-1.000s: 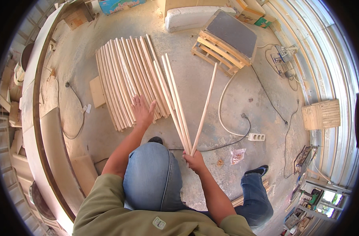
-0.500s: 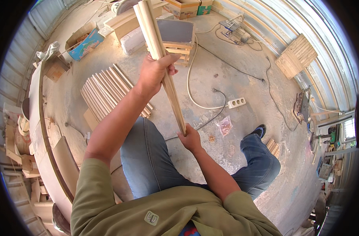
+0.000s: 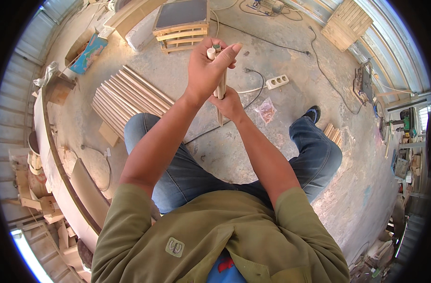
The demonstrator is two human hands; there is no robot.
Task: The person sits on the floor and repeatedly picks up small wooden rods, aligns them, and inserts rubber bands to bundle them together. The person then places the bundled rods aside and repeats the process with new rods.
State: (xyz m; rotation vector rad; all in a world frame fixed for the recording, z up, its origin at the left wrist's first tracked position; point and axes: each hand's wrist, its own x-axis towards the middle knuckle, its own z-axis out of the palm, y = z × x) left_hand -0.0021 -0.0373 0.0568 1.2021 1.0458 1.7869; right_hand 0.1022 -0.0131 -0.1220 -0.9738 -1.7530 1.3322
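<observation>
Only a slim bundle of wooden dowels [image 3: 222, 85] is gathered, held roughly upright, clasped near its top by the left hand [image 3: 207, 67] and lower by the right hand [image 3: 231, 104]; a row of dowels [image 3: 126, 94] is left on the concrete floor [image 3: 272, 56].

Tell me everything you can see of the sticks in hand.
The sticks are slim, round, pale rods that look like wood. Two ends show at the top, one pale, one greenish. The left hand holds them near the top, the right hand lower down, bunched and roughly upright. Their number can't be told.
</observation>
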